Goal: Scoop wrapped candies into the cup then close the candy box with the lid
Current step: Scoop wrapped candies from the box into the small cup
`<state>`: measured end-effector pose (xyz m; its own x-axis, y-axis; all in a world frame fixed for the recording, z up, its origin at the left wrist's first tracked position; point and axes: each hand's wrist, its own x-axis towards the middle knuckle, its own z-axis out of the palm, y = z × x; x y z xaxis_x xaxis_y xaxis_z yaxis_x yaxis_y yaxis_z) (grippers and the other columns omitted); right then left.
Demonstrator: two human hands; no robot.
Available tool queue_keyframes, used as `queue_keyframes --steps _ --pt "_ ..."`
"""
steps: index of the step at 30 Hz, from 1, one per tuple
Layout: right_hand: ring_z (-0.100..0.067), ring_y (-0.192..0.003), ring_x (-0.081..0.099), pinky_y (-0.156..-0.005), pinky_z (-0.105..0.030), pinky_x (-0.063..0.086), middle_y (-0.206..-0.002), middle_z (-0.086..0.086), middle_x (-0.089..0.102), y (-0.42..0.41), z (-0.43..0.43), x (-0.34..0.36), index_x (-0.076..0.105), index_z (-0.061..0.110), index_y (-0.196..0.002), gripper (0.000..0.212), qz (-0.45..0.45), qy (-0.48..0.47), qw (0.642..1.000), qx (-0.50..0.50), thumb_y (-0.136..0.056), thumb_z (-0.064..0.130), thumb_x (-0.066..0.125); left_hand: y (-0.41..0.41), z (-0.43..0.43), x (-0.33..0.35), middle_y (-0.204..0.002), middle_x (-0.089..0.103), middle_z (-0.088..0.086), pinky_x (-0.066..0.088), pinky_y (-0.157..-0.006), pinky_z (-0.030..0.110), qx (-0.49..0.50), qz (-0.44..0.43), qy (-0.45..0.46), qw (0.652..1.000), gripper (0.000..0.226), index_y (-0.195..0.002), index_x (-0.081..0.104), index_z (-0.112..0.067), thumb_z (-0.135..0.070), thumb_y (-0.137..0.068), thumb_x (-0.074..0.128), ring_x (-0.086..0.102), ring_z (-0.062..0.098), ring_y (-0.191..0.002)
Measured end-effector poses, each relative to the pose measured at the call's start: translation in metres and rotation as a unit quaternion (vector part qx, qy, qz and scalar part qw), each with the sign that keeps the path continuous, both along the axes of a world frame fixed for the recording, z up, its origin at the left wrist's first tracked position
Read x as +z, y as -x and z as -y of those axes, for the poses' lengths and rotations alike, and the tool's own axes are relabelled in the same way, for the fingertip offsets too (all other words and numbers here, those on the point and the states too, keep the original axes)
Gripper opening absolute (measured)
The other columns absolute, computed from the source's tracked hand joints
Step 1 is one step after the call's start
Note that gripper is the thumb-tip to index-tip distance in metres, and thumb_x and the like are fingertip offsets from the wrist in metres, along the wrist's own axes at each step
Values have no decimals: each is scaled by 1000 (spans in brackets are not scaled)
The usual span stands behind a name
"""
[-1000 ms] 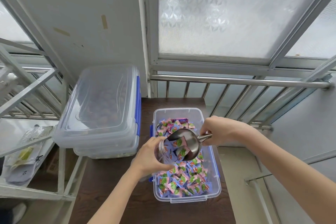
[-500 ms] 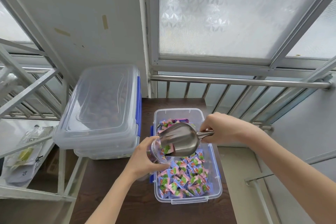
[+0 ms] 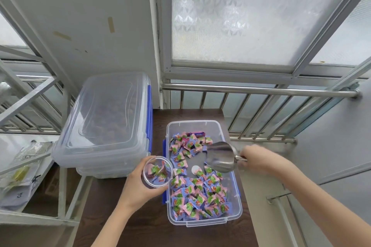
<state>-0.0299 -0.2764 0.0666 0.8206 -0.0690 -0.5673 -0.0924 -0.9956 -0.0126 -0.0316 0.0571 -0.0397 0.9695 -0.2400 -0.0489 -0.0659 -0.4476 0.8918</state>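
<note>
A clear plastic candy box (image 3: 236, 210) stands open on the dark wooden table (image 3: 128, 226), full of pink, blue and green wrapped candies (image 3: 198, 196). My left hand (image 3: 138, 186) holds a clear cup (image 3: 157, 171) just left of the box, upright, with several candies inside. My right hand (image 3: 261, 161) grips the handle of a metal scoop (image 3: 221, 158), which hovers empty over the box's right side. A clear lid (image 3: 104, 114) lies on top of the stacked containers to the left.
Two stacked clear containers with blue latches (image 3: 112, 168) sit at the table's left rear. A metal railing (image 3: 261, 90) and frosted window run behind. A metal rack (image 3: 30, 166) with packets stands at the left.
The scoop has tipped its candies into the cup and swung away to the right over the box. The cup has moved left, out from over the box.
</note>
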Motion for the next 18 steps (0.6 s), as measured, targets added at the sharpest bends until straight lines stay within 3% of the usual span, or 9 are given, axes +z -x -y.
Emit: queue_keyframes --steps 3,7,10,13,18 --pt "-28 -107 63 -79 -33 48 -118 -11 63 29 -28 -50 58 7 -119 28 8 95 995 -23 -94 9 46 8 -6 -6 -114 67 -14 58 -87 30 23 -3 -5 1000 79 -122 52 -31 -33 -54 92 64 1 -106" --pt "-27 -97 64 -72 -28 54 -126 -29 51 67 -68 -115 43 -15 -129 38 22 143 989 10 -93 -11 32 16 -9 -18 -115 65 -20 58 -90 33 46 -17 -20 999 82 -123 51 -34 -38 -52 91 62 -2 -106" --pt "-32 -111 59 -84 -32 57 -137 -36 41 81 -83 -132 37 -17 -134 40 -3 130 992 -3 -95 -11 31 18 -7 -24 -116 65 -18 57 -91 32 39 -29 -33 998 85 -125 50 -34 -42 -51 90 61 -1 -108" --pt "-29 -111 61 -86 -32 50 -124 -18 60 83 -72 -123 56 -1 -115 30 -28 63 996 -53 -91 -7 40 19 -4 -22 -119 59 -27 56 -88 22 30 -26 -41 998 82 -124 50 -35 -42 -52 90 58 -8 -107" --pt "-34 -96 60 -70 -32 38 -117 -17 61 71 -46 -131 47 14 -94 7 -64 -51 995 -56 -92 10 41 15 0 -18 -120 55 -34 53 -84 17 32 -18 -46 998 81 -123 51 -36 -43 -52 90 58 -11 -105"
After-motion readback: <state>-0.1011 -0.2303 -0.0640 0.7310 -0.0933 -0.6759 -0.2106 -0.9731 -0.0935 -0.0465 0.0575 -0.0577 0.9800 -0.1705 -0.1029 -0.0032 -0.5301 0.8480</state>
